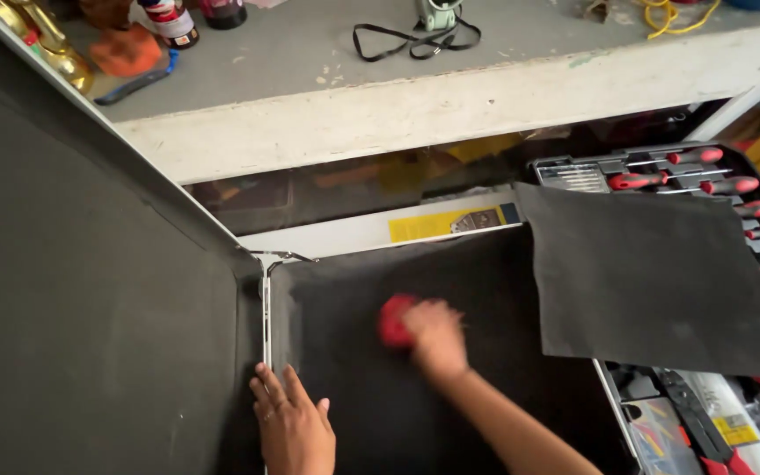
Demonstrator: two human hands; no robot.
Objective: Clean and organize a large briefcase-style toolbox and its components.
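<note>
Here, head view: we look down into an open tool case (134, 334) lined in dark felt, below a pale workbench (450, 101).
Right hand: our right hand (437, 339) is closed around a small red object (394, 320), blurred; we cannot tell what kind of thing it is. Hand and object sit over the felt floor of the case, near picture centre.
Left hand: our left hand (292, 427), at seven o'clock from the red object, lies flat with fingers spread, holding nothing, its fingertips touching the metal hinge strip (266, 308) where the lid meets the base.
Felt sheet: a loose grey felt sheet (653, 277) lies at three o'clock from the right hand, draped over part of a tool tray.
Tool tray: red-handled screwdrivers (705, 171) show in rows at two o'clock, beyond the sheet's upper edge; red-handled pliers (705, 435) lie at four o'clock.
Lid: the dark lid panel fills the nine o'clock side.
Yellow card: a white strip with a yellow card (446, 224) lies along the case's far rim, at twelve o'clock.
Bench top: a black strap (415, 40), an orange cloth (125, 51) and bottles (169, 19) rest above.
</note>
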